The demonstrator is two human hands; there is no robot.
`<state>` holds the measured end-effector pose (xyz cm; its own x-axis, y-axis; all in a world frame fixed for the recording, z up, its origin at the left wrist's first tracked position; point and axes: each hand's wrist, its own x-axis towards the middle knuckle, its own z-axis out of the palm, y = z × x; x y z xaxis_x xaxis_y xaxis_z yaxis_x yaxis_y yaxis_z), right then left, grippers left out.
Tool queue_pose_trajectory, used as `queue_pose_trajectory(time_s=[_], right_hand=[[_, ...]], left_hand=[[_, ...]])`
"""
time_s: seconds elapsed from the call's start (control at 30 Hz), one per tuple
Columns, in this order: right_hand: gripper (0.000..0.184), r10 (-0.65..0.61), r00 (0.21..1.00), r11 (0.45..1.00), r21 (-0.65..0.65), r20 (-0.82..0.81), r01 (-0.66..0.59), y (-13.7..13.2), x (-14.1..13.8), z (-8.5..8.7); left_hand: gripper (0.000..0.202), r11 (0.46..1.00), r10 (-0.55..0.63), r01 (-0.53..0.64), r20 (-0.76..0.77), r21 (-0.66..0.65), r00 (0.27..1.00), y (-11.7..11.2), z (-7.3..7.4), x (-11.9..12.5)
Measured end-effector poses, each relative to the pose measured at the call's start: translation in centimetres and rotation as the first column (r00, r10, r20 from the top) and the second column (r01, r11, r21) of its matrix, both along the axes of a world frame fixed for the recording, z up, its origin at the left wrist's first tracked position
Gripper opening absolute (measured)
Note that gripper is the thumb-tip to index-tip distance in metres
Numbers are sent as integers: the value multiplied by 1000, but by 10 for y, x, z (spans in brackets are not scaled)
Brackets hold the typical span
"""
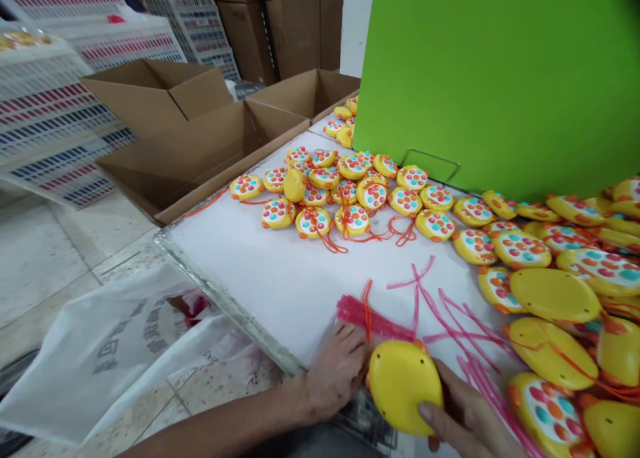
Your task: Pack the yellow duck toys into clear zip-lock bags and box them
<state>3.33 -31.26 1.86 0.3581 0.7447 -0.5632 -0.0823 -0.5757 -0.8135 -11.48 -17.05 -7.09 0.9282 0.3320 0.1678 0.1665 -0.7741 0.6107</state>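
My right hand point(465, 411) grips a yellow oval toy point(405, 388) by its right side, thumb across the plain face, which has small dark holes. Close against the toy's left edge, my left hand point(337, 368) is closed with curled fingers on an orange cord point(367, 308) that loops up above them. The fingertips are partly hidden. Just beyond lies a bundle of pink plastic strips point(380, 319), with loose strips scattered to its right. Many similar toys, their white faces dotted with coloured bumps, are piled at the right point(523, 248).
More dotted toys point(353, 220) with orange cords lie farther back on the white table point(240, 265). A green panel point(500, 78) stands behind them. Open cardboard boxes point(200, 158) adjoin the table's left edge. A white sack point(115, 351) lies on the floor, and plastic crates point(50, 111) are stacked beyond.
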Motion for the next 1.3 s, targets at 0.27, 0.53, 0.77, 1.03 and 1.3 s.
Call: queue_pose_trajectory(time_s=[0.27, 0.53, 0.77, 1.03, 1.3], right_hand=[[64, -269, 956, 957, 141, 114, 253, 17, -32, -38], [61, -54, 884, 997, 77, 465, 20, 8, -31, -44], [48, 102, 691, 964, 100, 716, -245, 4, -25, -53], [47, 293, 305, 858, -109, 906, -501, 18, -26, -43], [25, -23, 430, 918, 189, 902, -347, 55, -38, -38]], left_hand=[[18, 978, -91, 69, 107, 195, 990, -2, 10, -7], [13, 997, 70, -63, 207, -41, 976, 18, 46, -23], [19, 735, 249, -346, -244, -583, 937, 36, 60, -20], [22, 562, 229, -296, -199, -772, 953, 25, 45, -8], [21, 564, 114, -166, -123, -809, 986, 27, 50, -4]])
